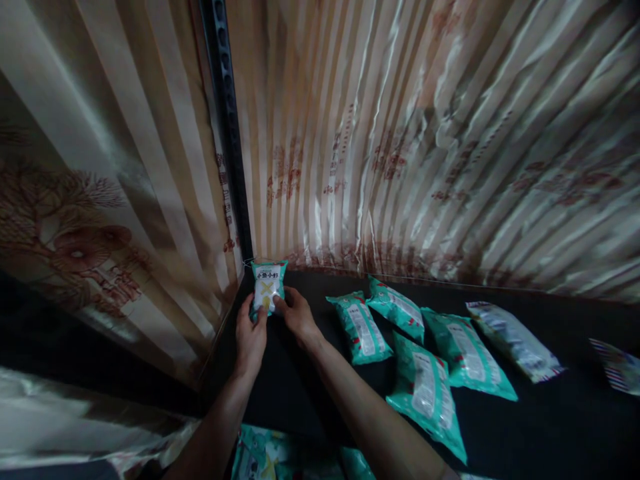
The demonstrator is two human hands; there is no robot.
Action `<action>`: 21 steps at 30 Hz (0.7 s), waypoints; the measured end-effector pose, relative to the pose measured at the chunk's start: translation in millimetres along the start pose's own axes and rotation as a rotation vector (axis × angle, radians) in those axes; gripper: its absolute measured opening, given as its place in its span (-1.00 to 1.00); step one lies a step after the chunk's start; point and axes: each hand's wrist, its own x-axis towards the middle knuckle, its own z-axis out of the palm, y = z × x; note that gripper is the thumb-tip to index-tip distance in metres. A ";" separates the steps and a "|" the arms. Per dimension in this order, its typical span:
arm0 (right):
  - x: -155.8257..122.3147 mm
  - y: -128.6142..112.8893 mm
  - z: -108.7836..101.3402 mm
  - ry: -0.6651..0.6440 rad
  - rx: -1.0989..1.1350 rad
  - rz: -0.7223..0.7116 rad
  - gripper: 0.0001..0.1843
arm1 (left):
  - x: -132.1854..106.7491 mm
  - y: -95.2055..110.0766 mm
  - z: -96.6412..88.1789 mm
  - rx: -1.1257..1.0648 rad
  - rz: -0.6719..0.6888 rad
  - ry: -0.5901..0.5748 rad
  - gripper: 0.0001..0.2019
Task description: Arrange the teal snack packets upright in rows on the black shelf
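A small teal snack packet with a white label stands upright in the back left corner of a dark shelf. My left hand grips its lower left edge with curled fingers. My right hand pinches its lower right edge. Both forearms reach in from the bottom of the view.
Several teal packets lie flat on the shelf to the right, then a pale packet and a striped one at the far right. Striped cream fabric lines the back and left walls. A black upright post marks the corner. More teal packets show below.
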 end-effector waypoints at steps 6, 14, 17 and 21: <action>22.5 10.1 7.0 -0.048 -0.077 -0.033 -0.64 | 3.8 2.5 1.0 -0.039 0.043 -0.015 -0.61; 41.3 20.4 17.9 -0.029 -0.164 -0.096 -0.65 | 14.0 -3.2 1.3 -0.054 0.036 -0.082 -0.63; 44.3 16.5 20.6 -0.048 -0.226 -0.070 -0.64 | 15.8 -5.1 0.7 0.014 0.066 -0.099 -0.62; 46.4 9.8 22.7 -0.057 -0.308 -0.062 -0.63 | 16.6 -6.4 -0.6 0.080 0.088 -0.149 -0.59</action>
